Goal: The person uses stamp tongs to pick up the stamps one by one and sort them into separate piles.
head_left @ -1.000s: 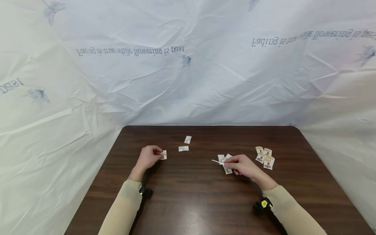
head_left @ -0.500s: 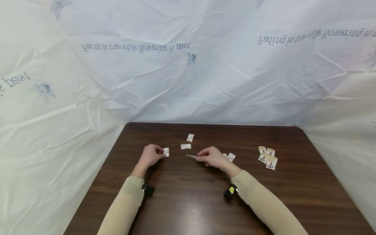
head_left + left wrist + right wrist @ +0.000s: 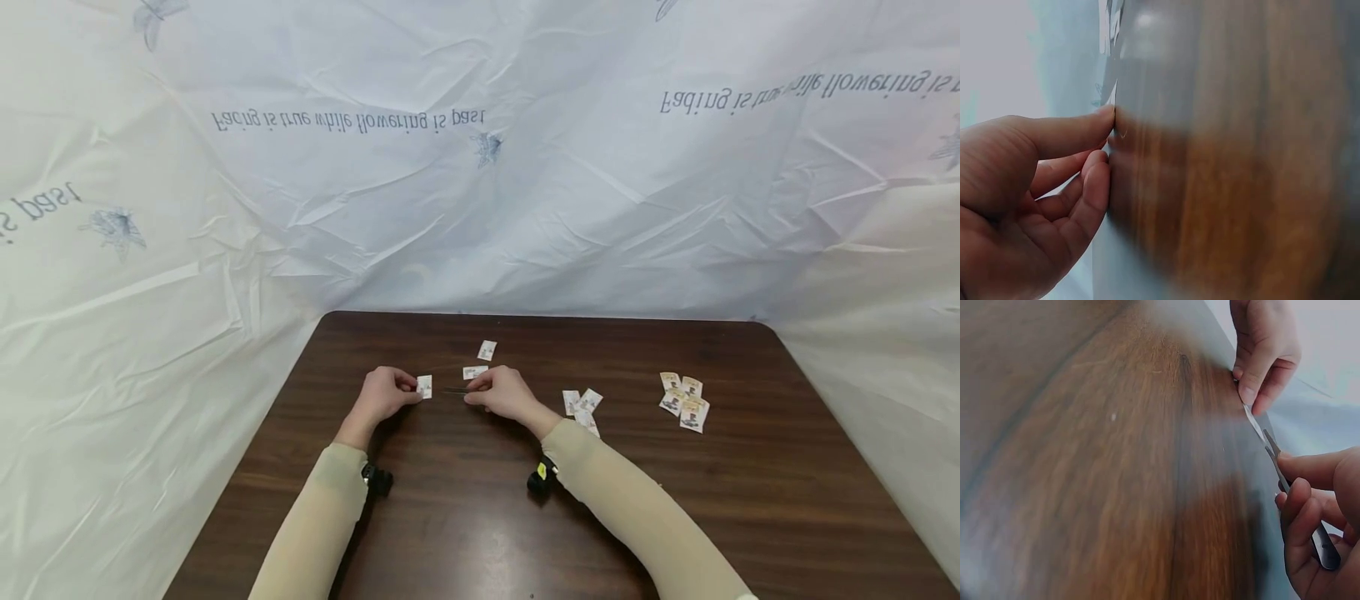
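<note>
On the left of the table, my left hand (image 3: 381,393) pinches the edge of a small white printed paper piece (image 3: 425,387) between thumb and forefinger. In the left wrist view the piece (image 3: 1112,95) shows edge-on, beyond the thumb tip. My right hand (image 3: 504,392) holds a pair of metal tweezers (image 3: 1325,549), tips pointing left towards that piece. The right wrist view has the two tips apart, close to the piece's free end, with the left hand (image 3: 1266,353) at its other end. Part of the tweezers is hidden by the right fingers.
Two similar white pieces, one nearer (image 3: 475,372) and one farther (image 3: 487,350), lie behind my right hand. Several more form a white cluster (image 3: 583,410) to its right. A group of yellow-topped pieces (image 3: 684,402) lies farther right. White printed sheeting (image 3: 480,208) surrounds the brown table (image 3: 465,500).
My right hand has moved left with the tweezers, from over the white cluster to beside the left hand's piece. The cluster shows again. My left hand keeps its hold; the head view shifted slightly.
</note>
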Motion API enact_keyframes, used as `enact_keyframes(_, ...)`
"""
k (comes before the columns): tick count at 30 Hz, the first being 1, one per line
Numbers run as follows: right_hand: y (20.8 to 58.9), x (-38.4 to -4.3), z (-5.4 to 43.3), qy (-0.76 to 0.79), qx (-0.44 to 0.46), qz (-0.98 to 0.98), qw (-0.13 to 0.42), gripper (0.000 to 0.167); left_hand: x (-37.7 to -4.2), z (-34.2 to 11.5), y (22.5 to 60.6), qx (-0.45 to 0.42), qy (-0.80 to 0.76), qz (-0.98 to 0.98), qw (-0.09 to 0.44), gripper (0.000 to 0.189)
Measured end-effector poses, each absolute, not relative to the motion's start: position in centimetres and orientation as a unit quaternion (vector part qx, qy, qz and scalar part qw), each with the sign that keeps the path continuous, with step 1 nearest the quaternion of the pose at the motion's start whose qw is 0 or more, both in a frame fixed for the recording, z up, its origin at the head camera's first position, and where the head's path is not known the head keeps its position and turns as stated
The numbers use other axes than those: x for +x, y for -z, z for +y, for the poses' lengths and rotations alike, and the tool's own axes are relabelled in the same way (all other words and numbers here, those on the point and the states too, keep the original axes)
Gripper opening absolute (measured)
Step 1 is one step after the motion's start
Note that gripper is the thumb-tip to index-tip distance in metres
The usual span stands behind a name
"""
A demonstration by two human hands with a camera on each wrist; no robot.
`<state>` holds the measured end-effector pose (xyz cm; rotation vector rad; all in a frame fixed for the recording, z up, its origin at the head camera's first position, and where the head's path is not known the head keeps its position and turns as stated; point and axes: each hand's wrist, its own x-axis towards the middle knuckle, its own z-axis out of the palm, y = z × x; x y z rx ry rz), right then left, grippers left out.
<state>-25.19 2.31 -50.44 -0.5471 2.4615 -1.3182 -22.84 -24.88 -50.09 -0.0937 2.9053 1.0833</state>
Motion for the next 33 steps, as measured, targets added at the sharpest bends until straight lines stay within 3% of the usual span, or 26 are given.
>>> enact_keyframes(33,50.7,-26.0,-1.5,0.434,-0.145,0.878,0.142,0.023,-23.4,-25.3,50.5,-0.058,-0.372,0.926,0.043,0.023)
